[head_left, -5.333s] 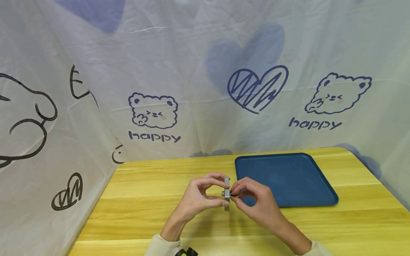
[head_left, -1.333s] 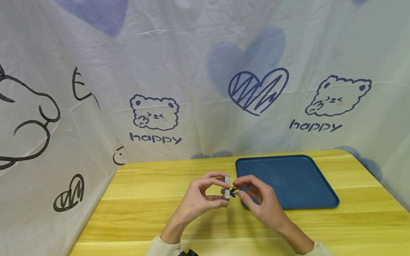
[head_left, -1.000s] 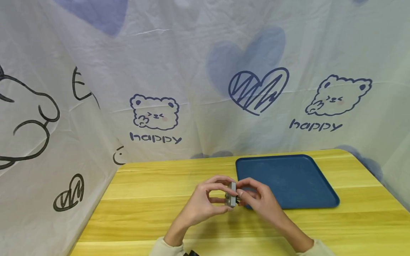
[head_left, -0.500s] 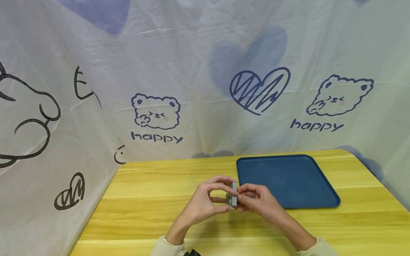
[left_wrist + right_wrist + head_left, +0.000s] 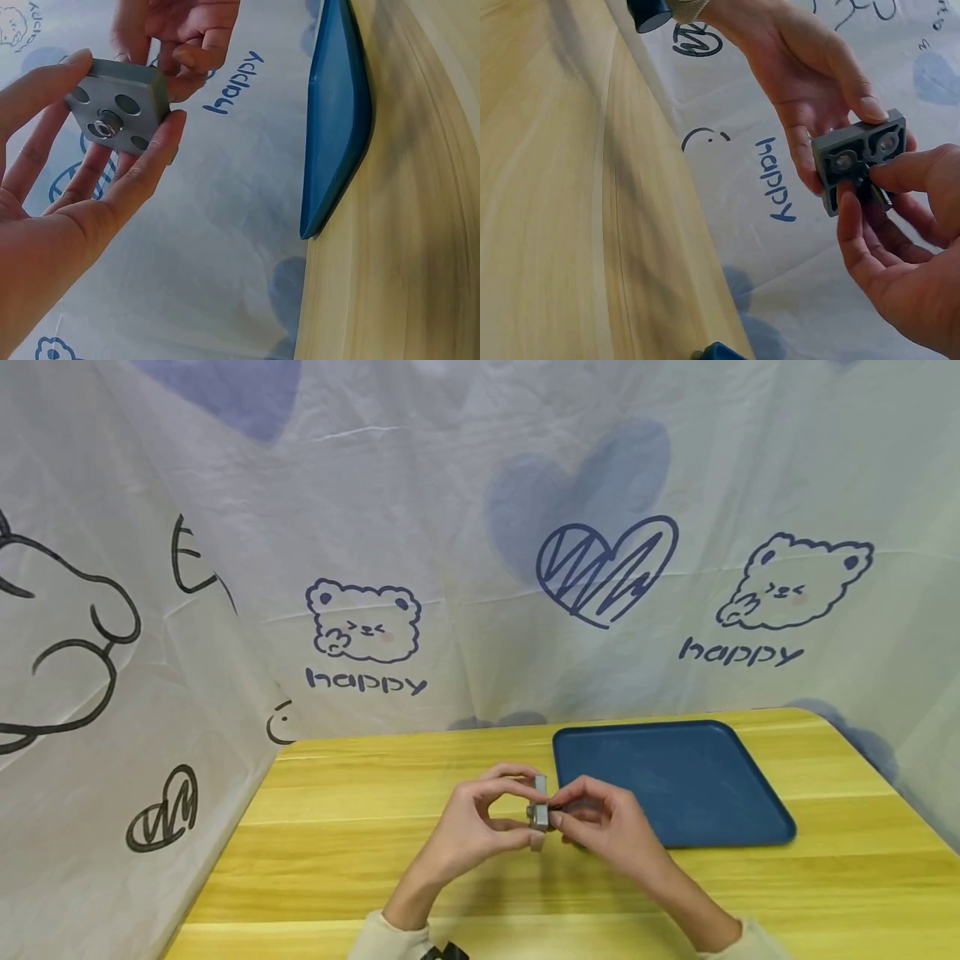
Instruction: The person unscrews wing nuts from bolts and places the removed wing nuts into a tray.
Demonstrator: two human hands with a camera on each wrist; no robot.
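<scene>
A small grey square block (image 5: 541,817) is held up over the table between the two hands. My left hand (image 5: 467,827) grips it by its edges, thumb below and fingers above. In the left wrist view, the block's flat face (image 5: 106,88) has several round holes and a metal bolt end (image 5: 106,124) sticking out of the middle. The right wrist view shows its recessed back, from which a threaded bolt (image 5: 883,197) projects. There my right hand (image 5: 611,820) pinches a black wing nut (image 5: 863,182) with thumb and forefinger; the fingertips partly hide it.
A blue tray (image 5: 675,785) lies on the wooden table (image 5: 360,827), behind and to the right of the hands. A printed cloth (image 5: 465,527) hangs around the back and sides. A dark device (image 5: 447,952) sits by the left sleeve.
Since about a second ago, the right fingers have closed in on the wing nut beside the block. The left hand has tilted the block and, since half a second ago, turned it back nearly edge-on.
</scene>
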